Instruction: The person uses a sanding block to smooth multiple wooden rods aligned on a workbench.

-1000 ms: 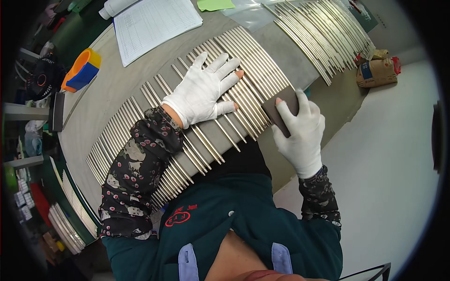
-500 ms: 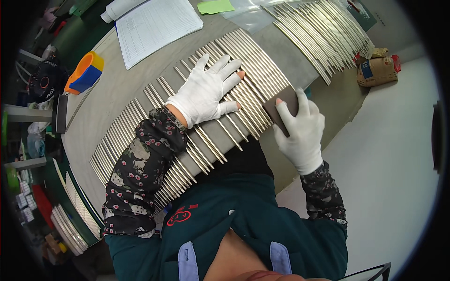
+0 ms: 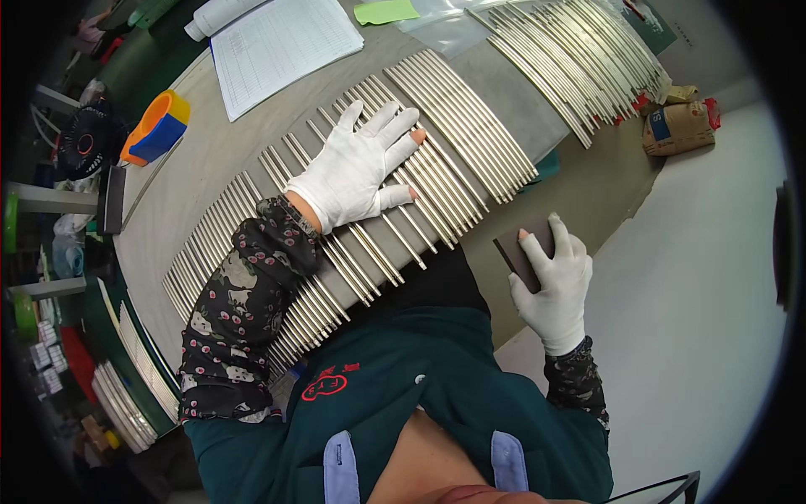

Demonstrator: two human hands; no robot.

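Observation:
Many thin metal rods [image 3: 457,118] lie side by side across the grey table. My left hand [image 3: 353,172], in a white glove with bare thumb and index fingertips, rests flat on the middle rods with its fingers spread. Off the table's near right edge, my right hand [image 3: 554,281], gloved the same way, grips a flat dark brown block [image 3: 529,256] between thumb and fingers. The block is apart from the rods. A group of rods to the right of my left hand lies close together, with a gap beside it.
A second batch of rods [image 3: 579,63] lies at the far right, beside a brown paper bag [image 3: 682,128]. Printed sheets [image 3: 281,55], a green slip [image 3: 386,10] and a blue-and-orange tape roll [image 3: 157,126] are at the back and left. A black fan [image 3: 84,143] stands farther left.
My right hand with the block has moved off the rod ends, down toward me and slightly right. My left hand has slid slightly left, and a gap between rods has opened.

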